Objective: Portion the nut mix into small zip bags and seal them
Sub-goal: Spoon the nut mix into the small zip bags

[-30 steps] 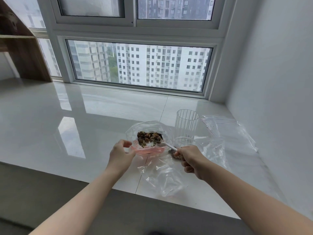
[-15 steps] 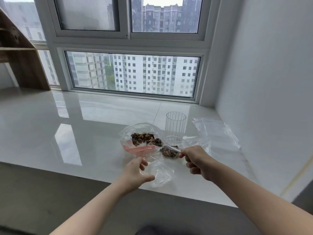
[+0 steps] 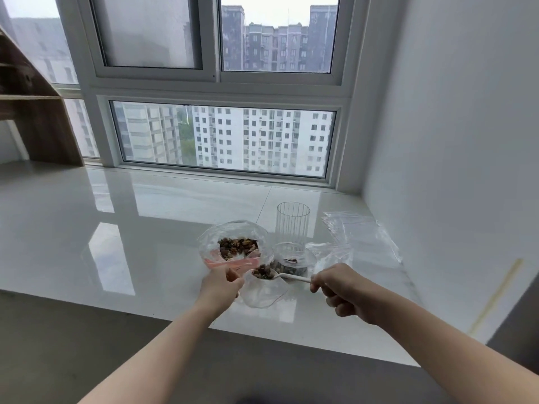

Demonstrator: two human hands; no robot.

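A large clear bag with a pink zip strip lies open on the white sill, holding brown nut mix. My right hand grips a white plastic spoon loaded with nut mix, its bowl over the mouth of a small clear zip bag. My left hand pinches the left edge of that small bag's opening. Just behind the spoon, another small bag holds some nut mix.
A ribbed clear glass stands behind the bags. A stack of empty zip bags lies to the right near the white wall. The window runs along the back; a wooden shelf stands far left. The sill's front edge is near my forearms.
My left hand left the large bag, came toward me and took hold of the small bag's edge. My right hand lifted a spoonful of nuts over to that bag's mouth.
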